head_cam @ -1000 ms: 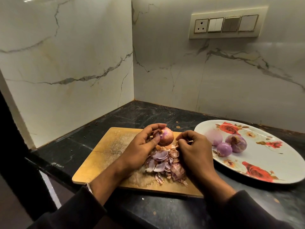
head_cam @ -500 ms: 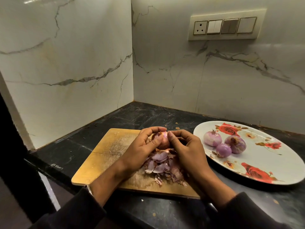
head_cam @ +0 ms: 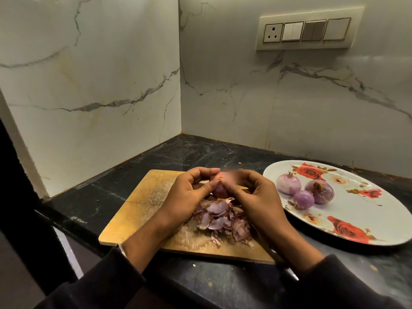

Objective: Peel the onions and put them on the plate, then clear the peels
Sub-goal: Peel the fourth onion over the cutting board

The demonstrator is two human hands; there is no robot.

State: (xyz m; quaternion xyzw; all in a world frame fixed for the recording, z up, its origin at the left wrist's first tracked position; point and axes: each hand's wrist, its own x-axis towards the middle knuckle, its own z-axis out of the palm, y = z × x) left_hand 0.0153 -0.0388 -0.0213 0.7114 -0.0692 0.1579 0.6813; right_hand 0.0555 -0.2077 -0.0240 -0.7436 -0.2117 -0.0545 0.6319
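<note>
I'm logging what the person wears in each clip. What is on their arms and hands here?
Both arms wear dark long sleeves, pushed back from the wrists. The left hand and right hand are bare, without gloves. Something pale, perhaps a band, shows at the left wrist.

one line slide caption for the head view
Both hands peel an onion above peels on a cutting board.

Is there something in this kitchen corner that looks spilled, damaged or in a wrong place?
Nothing is broken. A few small peel scraps lie loose on the black counter beyond the cutting board, away from the main peel pile. The board's surface looks scratched and worn. The plate holds three onions neatly.
</note>
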